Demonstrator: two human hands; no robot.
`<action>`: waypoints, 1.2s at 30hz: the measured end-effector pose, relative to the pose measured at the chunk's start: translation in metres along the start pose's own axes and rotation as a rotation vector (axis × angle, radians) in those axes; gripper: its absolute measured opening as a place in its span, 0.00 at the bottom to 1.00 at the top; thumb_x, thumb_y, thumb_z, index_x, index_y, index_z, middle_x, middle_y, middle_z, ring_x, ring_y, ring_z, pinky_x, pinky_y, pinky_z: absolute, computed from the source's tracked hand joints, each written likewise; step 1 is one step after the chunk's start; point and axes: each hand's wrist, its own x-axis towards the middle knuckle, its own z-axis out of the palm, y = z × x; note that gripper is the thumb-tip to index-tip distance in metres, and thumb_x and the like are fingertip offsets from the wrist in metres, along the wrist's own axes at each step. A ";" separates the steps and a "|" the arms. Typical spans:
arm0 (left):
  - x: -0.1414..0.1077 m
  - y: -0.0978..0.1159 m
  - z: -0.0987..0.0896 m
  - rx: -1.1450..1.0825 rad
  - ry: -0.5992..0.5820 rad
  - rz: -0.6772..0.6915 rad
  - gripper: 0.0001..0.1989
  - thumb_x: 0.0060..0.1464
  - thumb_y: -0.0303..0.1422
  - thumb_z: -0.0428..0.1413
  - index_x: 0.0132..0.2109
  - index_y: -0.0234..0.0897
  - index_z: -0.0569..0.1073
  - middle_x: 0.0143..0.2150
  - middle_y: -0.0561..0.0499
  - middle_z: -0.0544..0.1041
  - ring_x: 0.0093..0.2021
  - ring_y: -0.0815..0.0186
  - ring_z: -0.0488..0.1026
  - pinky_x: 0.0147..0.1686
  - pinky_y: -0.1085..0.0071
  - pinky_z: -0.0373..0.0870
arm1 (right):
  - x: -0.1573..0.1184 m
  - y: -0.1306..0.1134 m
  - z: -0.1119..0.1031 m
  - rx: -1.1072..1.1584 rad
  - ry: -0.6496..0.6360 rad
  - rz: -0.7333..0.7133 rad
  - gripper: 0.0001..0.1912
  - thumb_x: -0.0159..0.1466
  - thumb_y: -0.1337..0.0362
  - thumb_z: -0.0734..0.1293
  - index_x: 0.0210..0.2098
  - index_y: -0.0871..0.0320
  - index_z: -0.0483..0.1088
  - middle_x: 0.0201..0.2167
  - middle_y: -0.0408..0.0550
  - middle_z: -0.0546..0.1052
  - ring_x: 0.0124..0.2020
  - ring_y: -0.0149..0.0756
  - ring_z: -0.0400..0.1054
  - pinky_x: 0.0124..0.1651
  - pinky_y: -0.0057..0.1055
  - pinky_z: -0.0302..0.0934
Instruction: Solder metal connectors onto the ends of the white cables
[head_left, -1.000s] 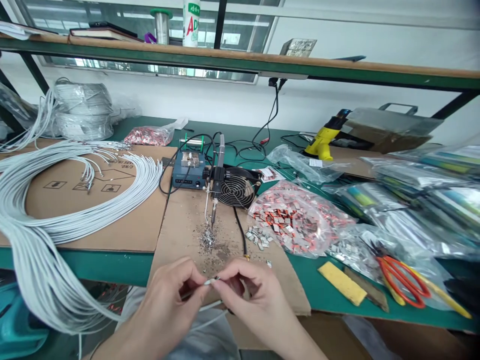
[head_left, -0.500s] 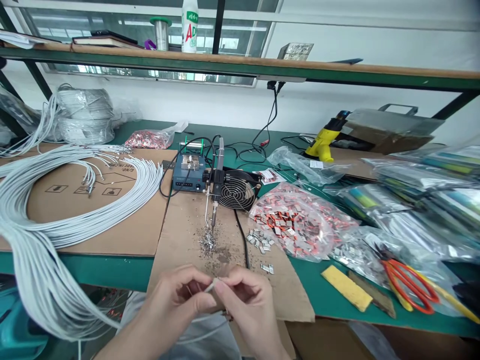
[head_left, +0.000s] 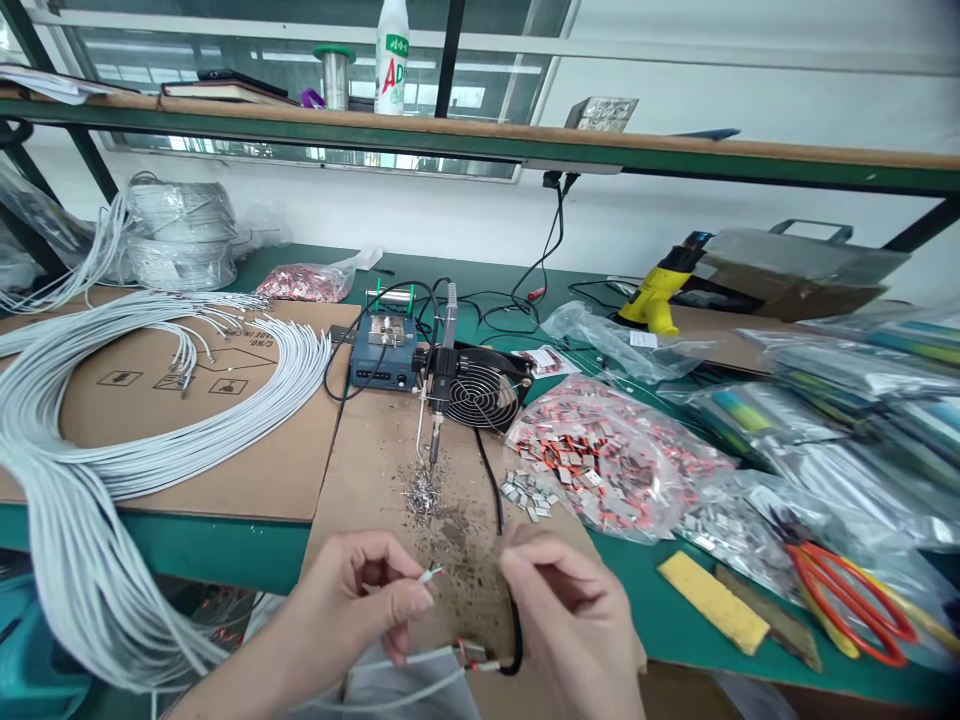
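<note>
Pale round cable [head_left: 427, 578] with thin coloured wires [head_left: 437, 571] is pinched in the left hand [head_left: 367, 592], the right hand [head_left: 574, 605] closed.

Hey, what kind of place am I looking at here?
Probably an electronics workshop bench: there's a soldering iron in a stand over metal scraps, a big bundle of white cables, and a bag of small metal connectors.

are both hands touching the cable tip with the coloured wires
No, the left hand holds the cable tip, while the right hand is apart from it.
</note>
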 end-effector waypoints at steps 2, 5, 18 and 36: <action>-0.002 0.000 -0.002 -0.021 0.000 -0.003 0.14 0.43 0.36 0.61 0.26 0.31 0.66 0.18 0.57 0.65 0.18 0.76 0.63 0.20 0.79 0.64 | 0.000 -0.003 -0.001 -0.150 -0.156 0.070 0.05 0.52 0.66 0.70 0.21 0.58 0.72 0.17 0.43 0.67 0.21 0.30 0.59 0.24 0.25 0.53; -0.003 0.001 -0.002 -0.023 -0.002 -0.027 0.14 0.42 0.36 0.62 0.26 0.30 0.67 0.17 0.57 0.66 0.18 0.76 0.63 0.20 0.79 0.64 | 0.001 -0.007 0.002 -0.261 -0.392 0.027 0.02 0.52 0.69 0.69 0.26 0.58 0.74 0.19 0.43 0.69 0.21 0.29 0.60 0.23 0.25 0.55; 0.000 -0.004 -0.001 -0.039 -0.029 -0.035 0.15 0.45 0.38 0.60 0.27 0.31 0.66 0.17 0.57 0.65 0.18 0.77 0.63 0.19 0.81 0.63 | -0.001 -0.004 0.010 -0.355 -0.402 -0.235 0.07 0.57 0.70 0.66 0.23 0.59 0.68 0.17 0.40 0.65 0.20 0.27 0.60 0.26 0.26 0.55; 0.000 -0.004 0.005 0.001 0.017 -0.068 0.23 0.39 0.48 0.61 0.24 0.31 0.63 0.16 0.57 0.64 0.17 0.77 0.62 0.20 0.81 0.62 | -0.005 0.002 0.009 -0.232 -0.429 -0.085 0.07 0.58 0.71 0.65 0.23 0.59 0.66 0.20 0.41 0.65 0.22 0.28 0.58 0.25 0.24 0.53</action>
